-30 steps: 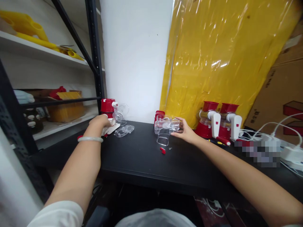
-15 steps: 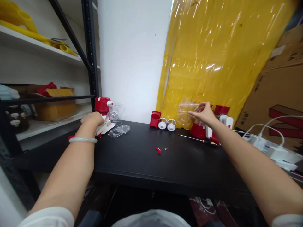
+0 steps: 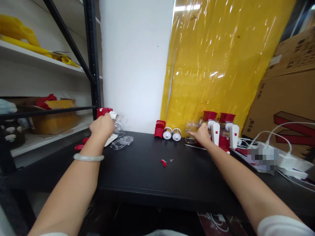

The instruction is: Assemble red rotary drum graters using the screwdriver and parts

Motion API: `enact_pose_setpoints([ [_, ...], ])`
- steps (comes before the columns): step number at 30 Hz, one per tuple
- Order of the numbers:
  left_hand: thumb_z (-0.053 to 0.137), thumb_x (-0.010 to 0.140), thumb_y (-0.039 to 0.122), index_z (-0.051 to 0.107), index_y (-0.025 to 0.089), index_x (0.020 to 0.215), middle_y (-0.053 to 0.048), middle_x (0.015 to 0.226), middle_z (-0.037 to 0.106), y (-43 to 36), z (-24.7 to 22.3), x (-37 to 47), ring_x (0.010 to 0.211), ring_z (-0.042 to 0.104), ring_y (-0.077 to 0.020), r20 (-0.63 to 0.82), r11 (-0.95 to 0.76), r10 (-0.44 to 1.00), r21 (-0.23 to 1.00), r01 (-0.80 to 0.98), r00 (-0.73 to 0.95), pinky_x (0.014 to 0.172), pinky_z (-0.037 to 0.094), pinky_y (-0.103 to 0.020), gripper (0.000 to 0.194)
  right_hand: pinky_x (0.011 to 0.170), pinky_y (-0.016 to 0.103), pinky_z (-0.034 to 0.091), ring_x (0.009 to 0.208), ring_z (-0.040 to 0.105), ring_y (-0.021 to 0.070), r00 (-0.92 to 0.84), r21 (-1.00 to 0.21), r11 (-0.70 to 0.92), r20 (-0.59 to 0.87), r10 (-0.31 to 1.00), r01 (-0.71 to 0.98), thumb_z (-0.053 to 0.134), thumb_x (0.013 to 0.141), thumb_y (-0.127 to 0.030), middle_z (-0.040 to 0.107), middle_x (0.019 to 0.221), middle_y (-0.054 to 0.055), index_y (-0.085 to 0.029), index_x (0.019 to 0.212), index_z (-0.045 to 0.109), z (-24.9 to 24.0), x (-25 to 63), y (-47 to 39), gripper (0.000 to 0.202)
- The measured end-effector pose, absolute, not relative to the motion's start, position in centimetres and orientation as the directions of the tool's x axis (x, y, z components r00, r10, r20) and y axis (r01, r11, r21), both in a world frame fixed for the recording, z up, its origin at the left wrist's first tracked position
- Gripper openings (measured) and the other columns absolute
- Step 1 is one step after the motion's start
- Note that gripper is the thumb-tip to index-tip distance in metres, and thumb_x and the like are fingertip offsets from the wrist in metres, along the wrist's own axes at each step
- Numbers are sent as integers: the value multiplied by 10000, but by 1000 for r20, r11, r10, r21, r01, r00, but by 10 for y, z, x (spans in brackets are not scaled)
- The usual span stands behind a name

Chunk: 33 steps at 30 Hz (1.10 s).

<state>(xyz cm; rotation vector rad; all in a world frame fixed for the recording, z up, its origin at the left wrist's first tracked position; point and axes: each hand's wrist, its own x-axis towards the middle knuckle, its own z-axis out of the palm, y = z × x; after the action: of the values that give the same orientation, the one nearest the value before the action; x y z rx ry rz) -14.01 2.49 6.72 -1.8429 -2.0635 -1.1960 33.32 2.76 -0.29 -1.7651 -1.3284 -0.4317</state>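
Observation:
My left hand (image 3: 102, 126) is closed at the far left of the black table, against a red rotary grater body (image 3: 105, 111) with a white tube. Its fingertips are hidden, so what it grips cannot be made out. Below it are a white part (image 3: 111, 139) and a red handle (image 3: 80, 147). A flat clear plastic part (image 3: 121, 142) lies just right of it. At the back right, my right hand (image 3: 203, 133) pinches a clear plastic part (image 3: 192, 126), partly hidden, beside red rotary graters (image 3: 226, 117) with white cranks (image 3: 215, 132).
Two metal drums (image 3: 167, 133) and a red scoop-shaped part (image 3: 159, 128) stand by the wall. Small red pieces (image 3: 163, 163) lie mid-table. A screwdriver shaft (image 3: 194, 146) lies near my right hand. White cables (image 3: 285, 139) and a carton (image 3: 283, 88) are right; a shelf rack (image 3: 92, 65) is left.
My right hand has lowered the clear plastic part toward the table, beside the graters. My left hand has shifted slightly right, up against the red grater body. The view has turned a little right.

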Motion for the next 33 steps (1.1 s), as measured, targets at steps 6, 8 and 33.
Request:
enact_pose_setpoints([
  [6,438,861,474,474,182,1093,-157,941,665,18,70,-109,929,630,-351,669,-128,712,422,897,-214,764,480,-427,374,804,475,494,991,592,373,394,-426,-95,697,599,900,737,601,-606,482,1129,241,-136,1111,348,-15,340,36,795],
  [8,481,849,475,487,203,1050,-97,872,666,27,65,-105,868,645,-289,673,-272,720,496,824,-168,750,488,-366,338,798,478,491,986,594,373,378,-406,-93,709,595,909,700,624,-646,481,1129,245,-130,1119,352,-18,342,38,795],
  [33,504,815,575,566,177,814,-16,654,640,13,20,-34,555,610,-171,404,-632,775,494,597,486,504,422,-246,402,683,271,465,713,610,154,-604,-324,624,172,778,711,598,784,-196,671,783,48,-160,818,650,23,229,-28,72],
])
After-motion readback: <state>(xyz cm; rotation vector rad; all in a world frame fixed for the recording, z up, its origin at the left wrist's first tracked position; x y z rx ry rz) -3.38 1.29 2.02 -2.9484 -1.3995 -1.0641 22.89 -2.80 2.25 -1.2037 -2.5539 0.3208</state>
